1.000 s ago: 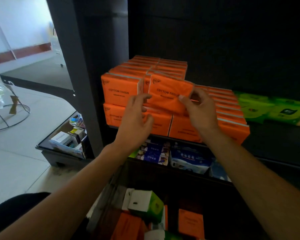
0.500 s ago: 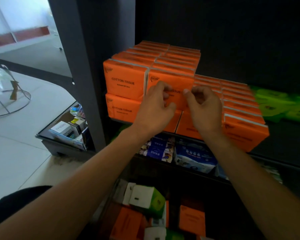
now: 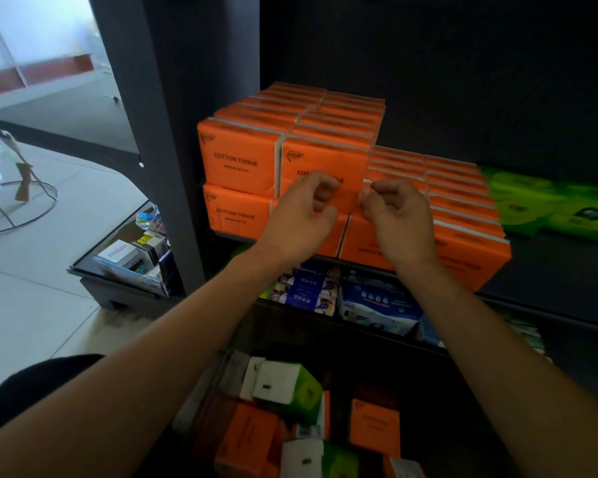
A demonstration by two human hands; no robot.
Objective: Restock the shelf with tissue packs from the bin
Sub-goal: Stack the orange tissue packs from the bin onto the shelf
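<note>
Several orange and green-and-white tissue packs lay loose in the dark bin at bottom centre, not yet shelved. Above them, the left hand had its grip curled on nothing. The right hand curled at the corner of the front orange plastic-wrapped tissue pack; whether it pinched, I cannot tell. That pack sat flush in the top row on the black shelf, probably squared for neat facing.

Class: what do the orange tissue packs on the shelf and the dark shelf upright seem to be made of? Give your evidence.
Orange COTTON TISSUE packs: probably thin plastic film wrap; soft, slightly bulging faces, faint sheen. Dark grey shelf upright: likely painted metal; flat, matt, with sharp straight edges.
</note>
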